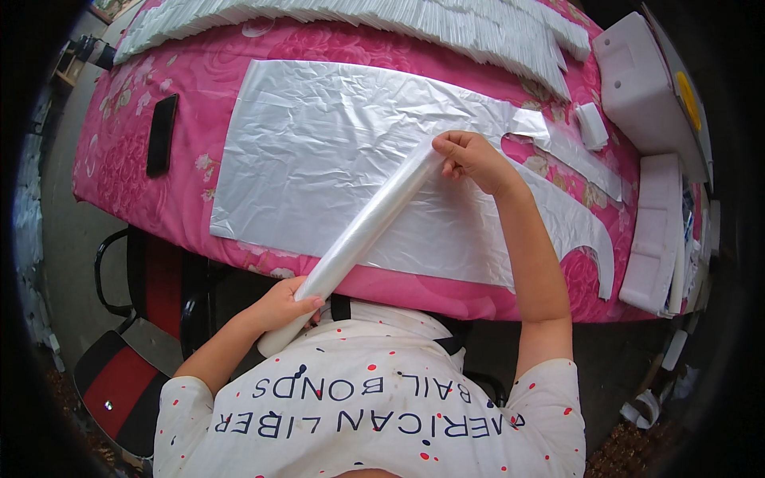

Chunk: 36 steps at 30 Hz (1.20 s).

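Observation:
A long, translucent white roll of plastic [362, 227] slants from my waist up over the table. My left hand [283, 305] is wrapped round its lower end, near my shirt. At the far end, my right hand [476, 159] is closed with thumb and fingers pinching the roll's tip. Beneath the roll lies a wrinkled, silvery-white plastic bag [307, 143], spread flat with its cut-out handle end to the right. Whether it is one sheet or several layers I cannot tell.
A pink flowered cloth [119, 167] covers the table. A black phone [162, 134] lies at left. Folded white plastic [358, 16] lines the far edge. White foam boxes [649, 231] stand at right, near a small white block [591, 126]. A red-and-black chair [119, 390] is lower left.

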{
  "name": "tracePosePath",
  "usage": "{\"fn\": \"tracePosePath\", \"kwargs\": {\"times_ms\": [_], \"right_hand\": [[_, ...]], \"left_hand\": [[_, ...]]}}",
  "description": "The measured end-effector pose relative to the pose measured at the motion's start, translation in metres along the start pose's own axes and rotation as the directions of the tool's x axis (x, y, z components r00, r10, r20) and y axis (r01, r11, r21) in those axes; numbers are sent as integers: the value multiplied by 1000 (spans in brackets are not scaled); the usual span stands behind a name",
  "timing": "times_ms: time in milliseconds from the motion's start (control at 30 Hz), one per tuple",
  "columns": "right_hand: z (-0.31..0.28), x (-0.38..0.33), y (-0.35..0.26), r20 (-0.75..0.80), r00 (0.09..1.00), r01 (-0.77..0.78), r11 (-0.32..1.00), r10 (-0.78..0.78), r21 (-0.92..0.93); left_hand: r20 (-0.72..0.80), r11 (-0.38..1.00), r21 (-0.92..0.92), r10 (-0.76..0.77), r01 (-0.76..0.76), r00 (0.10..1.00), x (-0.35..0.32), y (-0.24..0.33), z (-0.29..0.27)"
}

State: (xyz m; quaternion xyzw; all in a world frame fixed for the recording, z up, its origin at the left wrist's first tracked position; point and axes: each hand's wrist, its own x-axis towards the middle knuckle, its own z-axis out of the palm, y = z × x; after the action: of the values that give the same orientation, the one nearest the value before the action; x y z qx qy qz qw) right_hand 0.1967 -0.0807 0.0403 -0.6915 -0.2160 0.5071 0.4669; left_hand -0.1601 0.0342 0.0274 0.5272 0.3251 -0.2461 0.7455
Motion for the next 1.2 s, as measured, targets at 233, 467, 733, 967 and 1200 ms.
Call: {"fn": "tracePosePath", "kwargs": {"times_ms": [233,467,733,967,1200], "right_hand": [[-5,7,12,85,993,96,989,-87,-111],[-59,8,27,-253,945,143,956,-209,-254],[-174,-23,58,-535,818,191,977,-211,-93],[-137,-13,45,-401,884,129,951,-239,-283],[-70,12,17,-238,943,187,962,-233,-201]], "left_hand": [[9,999,-26,38,-37,999,0,-6,-1],[21,996,71,-60,58,998,-12,-2,-7],[203,957,267,-171,113,964,-35,-23,-46],[341,678,673,71,-296,937,-4,62,-27],[413,-206,905,631,-371,657,67,112,15]]}}
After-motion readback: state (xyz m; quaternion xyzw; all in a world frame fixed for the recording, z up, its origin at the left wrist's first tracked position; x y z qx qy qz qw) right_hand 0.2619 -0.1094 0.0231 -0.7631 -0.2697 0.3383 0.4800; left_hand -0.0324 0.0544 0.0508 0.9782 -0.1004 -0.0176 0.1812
